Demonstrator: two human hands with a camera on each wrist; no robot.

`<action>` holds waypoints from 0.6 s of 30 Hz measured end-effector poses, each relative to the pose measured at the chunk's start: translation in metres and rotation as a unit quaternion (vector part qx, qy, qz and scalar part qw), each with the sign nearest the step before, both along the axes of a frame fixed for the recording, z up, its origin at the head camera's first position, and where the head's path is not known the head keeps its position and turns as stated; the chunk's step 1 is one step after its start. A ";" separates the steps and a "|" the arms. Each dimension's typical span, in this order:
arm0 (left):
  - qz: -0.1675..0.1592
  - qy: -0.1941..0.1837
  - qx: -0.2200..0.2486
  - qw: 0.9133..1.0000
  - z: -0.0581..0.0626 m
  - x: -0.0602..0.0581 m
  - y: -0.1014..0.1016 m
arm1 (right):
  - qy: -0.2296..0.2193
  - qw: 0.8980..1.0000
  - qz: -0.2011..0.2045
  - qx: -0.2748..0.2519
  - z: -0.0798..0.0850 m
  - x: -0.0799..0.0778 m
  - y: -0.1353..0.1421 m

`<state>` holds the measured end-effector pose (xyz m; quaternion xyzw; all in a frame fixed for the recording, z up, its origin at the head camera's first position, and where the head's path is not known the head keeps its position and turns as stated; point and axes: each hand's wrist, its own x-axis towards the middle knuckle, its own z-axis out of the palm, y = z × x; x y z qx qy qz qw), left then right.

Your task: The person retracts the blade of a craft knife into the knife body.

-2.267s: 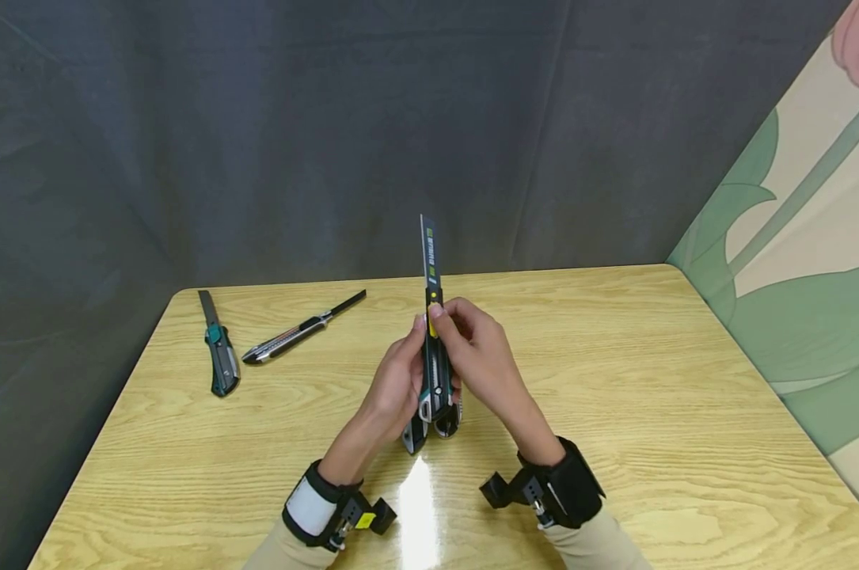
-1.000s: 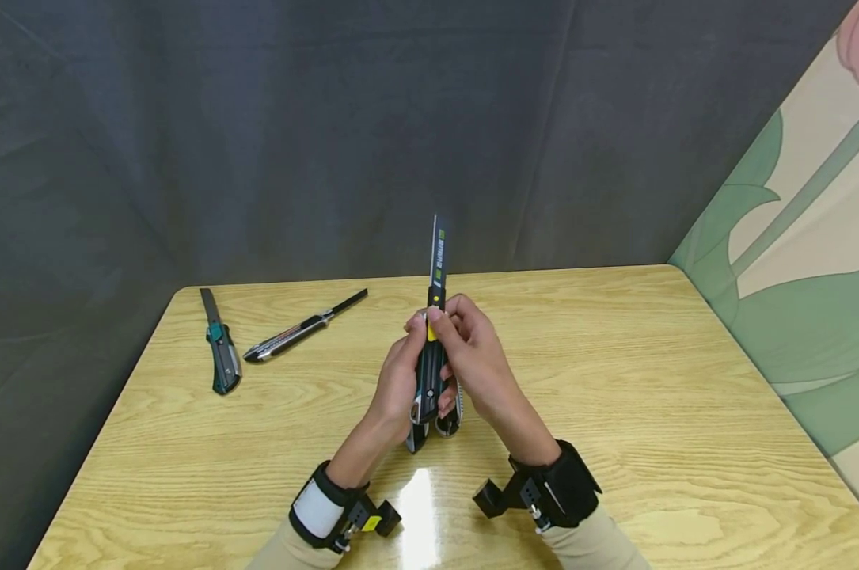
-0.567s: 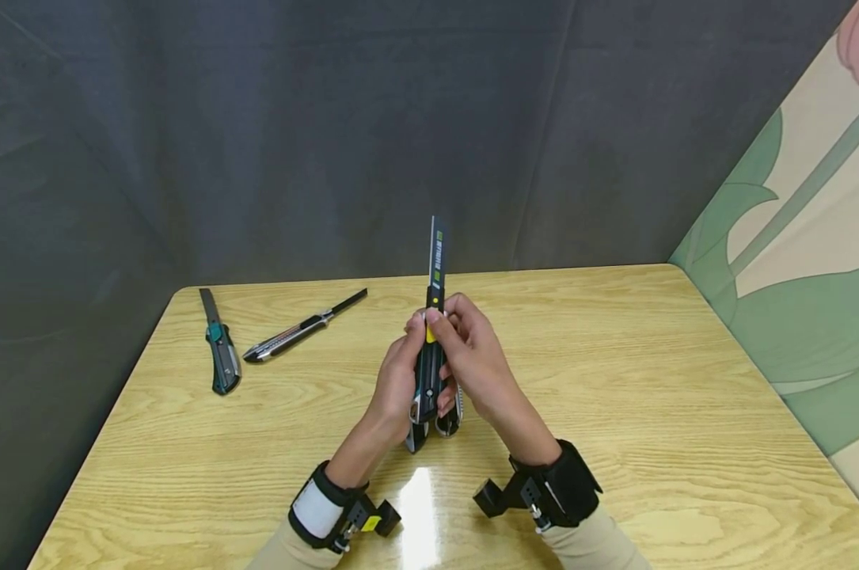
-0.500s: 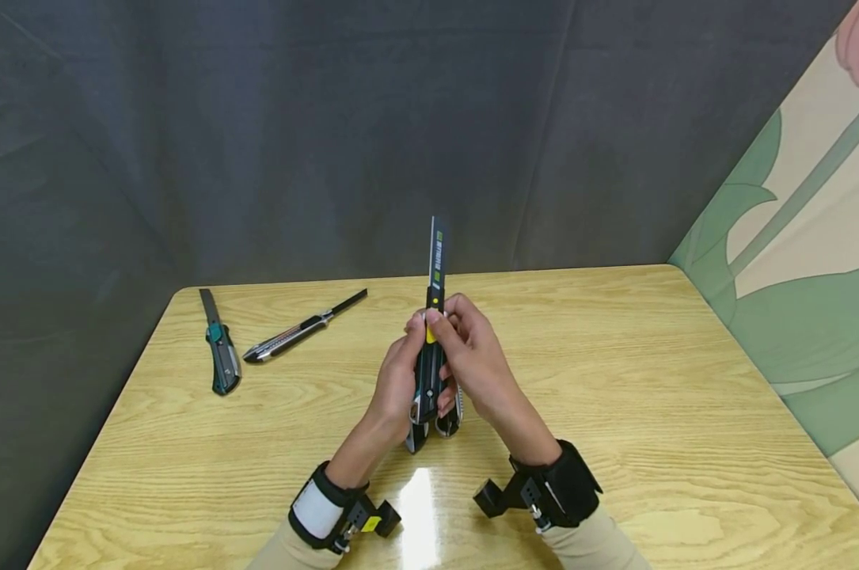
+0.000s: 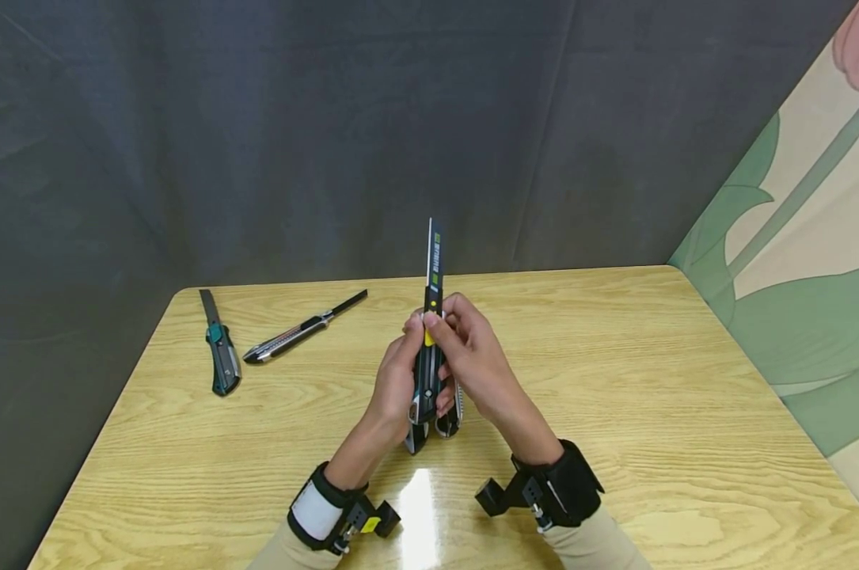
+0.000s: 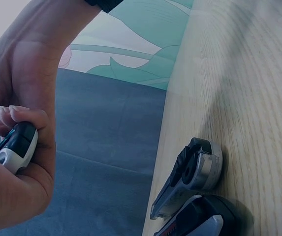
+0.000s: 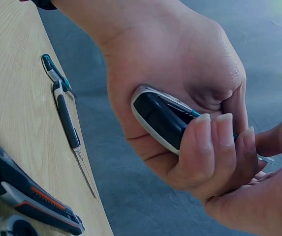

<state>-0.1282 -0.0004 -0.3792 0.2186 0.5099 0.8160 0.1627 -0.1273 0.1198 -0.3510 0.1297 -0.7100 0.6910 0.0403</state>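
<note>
A black snap-off utility knife [image 5: 429, 380] with a yellow slider points blade-up over the table, its long dark blade [image 5: 435, 253] extended. My left hand [image 5: 389, 388] grips the handle; in the right wrist view its fingers [image 7: 200, 147] curl round it. With thumb and fingers, my right hand [image 5: 482, 364] pinches the knife at the yellow slider. Below the hands, partly hidden by them, lie two more utility knives: a silver-and-black one [image 6: 204, 169] and a black one with red trim [image 7: 37, 199].
On the left of the wooden table [image 5: 614, 396] lie a green-and-grey utility knife [image 5: 222, 356] and a slim silver-and-black one [image 5: 290, 336], both with blades out. A dark curtain [image 5: 329, 142] hangs behind the table. A patterned wall [image 5: 814, 277] borders its right side.
The held knife's butt has swung slightly left and its blade tip now sits a little further right than at first. Both hands keep their hold; the knives on the table have not moved.
</note>
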 end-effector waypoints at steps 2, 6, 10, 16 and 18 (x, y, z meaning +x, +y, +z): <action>0.001 -0.004 0.005 1.000 0.000 0.000 0.000 | 0.001 1.000 0.004 0.001 0.000 0.000 0.001; 0.001 -0.009 0.012 1.000 0.001 0.001 -0.001 | 0.007 1.000 0.021 -0.003 0.000 -0.001 0.002; -0.001 -0.007 0.016 1.000 0.002 0.000 -0.002 | 0.011 0.999 0.041 -0.020 -0.001 -0.001 0.002; -0.007 -0.006 0.021 1.000 0.004 -0.001 -0.004 | 0.019 0.999 0.047 -0.020 0.002 0.001 0.002; -0.007 -0.007 0.023 1.000 0.004 -0.001 -0.003 | 0.022 0.998 0.050 -0.021 0.002 0.001 0.002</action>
